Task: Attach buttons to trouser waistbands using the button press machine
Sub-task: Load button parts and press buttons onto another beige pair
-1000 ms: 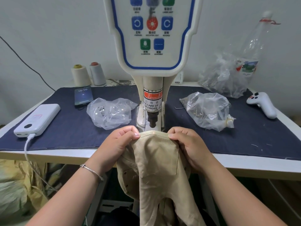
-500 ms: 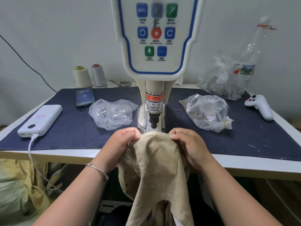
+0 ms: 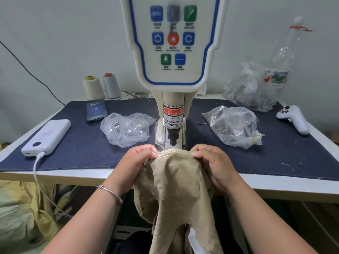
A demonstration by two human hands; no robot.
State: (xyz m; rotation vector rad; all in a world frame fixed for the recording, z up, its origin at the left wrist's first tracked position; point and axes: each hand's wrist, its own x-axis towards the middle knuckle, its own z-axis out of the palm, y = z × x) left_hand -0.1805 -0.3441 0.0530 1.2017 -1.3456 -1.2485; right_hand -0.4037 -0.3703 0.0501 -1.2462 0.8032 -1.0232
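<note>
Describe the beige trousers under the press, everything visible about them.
The trousers are beige woven cloth with a fine twill look. Their waistband edge is folded into a rounded hump just below the press head, with a small red light dot on top. The left hand and right hand pinch that edge from either side. The rest hangs off the table front, showing a stitched panel, seams and a row of small dark holes on the left flap.

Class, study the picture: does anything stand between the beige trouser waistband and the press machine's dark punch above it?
Nothing visible does. The beige trouser waistband sits directly under the dark punch, with each hand pinching it off to the sides.
</note>
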